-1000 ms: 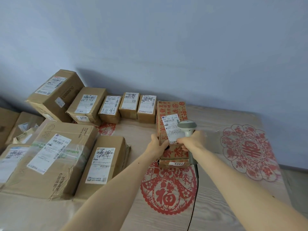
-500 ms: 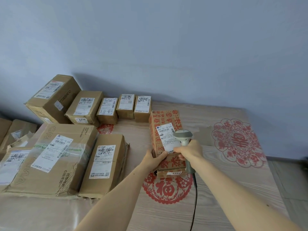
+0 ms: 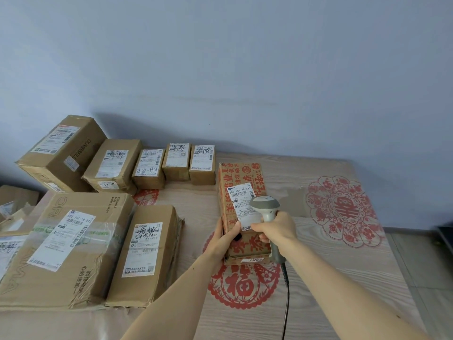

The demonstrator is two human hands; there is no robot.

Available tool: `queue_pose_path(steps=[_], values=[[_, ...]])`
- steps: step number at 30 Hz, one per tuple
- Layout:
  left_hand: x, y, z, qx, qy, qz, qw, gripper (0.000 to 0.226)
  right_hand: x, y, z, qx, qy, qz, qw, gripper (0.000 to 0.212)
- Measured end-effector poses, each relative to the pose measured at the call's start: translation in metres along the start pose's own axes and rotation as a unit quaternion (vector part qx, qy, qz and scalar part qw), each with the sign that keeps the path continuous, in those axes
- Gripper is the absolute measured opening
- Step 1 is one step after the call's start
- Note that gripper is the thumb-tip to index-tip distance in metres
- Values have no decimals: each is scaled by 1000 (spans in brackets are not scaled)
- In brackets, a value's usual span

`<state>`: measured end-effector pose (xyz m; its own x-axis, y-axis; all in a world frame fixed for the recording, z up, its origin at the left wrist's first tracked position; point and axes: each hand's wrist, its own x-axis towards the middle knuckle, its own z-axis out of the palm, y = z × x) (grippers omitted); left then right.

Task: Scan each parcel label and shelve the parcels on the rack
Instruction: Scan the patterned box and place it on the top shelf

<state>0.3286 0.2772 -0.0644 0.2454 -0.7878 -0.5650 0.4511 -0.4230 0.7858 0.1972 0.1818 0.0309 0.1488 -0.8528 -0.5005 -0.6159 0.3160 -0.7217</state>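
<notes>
Red-printed parcel (image 3: 241, 192) stands mid-desk (image 3: 318, 278). Left hand (image 3: 220, 241) grips its near-left edge; right hand (image 3: 277, 229) grips scanner (image 3: 266, 209) over label (image 3: 242, 204). Risk: scanner apparently too close, causing a misread.

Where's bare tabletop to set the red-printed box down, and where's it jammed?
Free: the right side of the table, between the red-printed box and the right edge, bare but for a red paper-cut. Also the near strip between both forearms. Crowded: the left half, with the back row of parcels and the big boxes in front.
</notes>
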Motion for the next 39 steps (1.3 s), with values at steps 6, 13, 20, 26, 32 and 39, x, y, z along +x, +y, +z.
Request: queue_pose_path(steps=[6,13,20,26,32,39], values=[[-5,6,2,-24,8,35,999,91,-10,-3,-8,38,-16,-21,999,22],[-11,13,-5,-62,-5,44,997,82,-25,-15,-18,88,-64,-59,992,20],[-11,31,-11,-21,16,64,998,106,-37,-20,-32,103,-159,-83,978,12],[-18,41,-14,-28,20,68,997,89,-49,-19,-37,165,-228,-102,954,18],[-23,50,-14,-35,20,77,996,87,-58,-18,-23,263,-223,-112,932,24],[-29,58,-8,-29,39,57,997,88,-68,-23,-16,214,-210,-173,938,23]])
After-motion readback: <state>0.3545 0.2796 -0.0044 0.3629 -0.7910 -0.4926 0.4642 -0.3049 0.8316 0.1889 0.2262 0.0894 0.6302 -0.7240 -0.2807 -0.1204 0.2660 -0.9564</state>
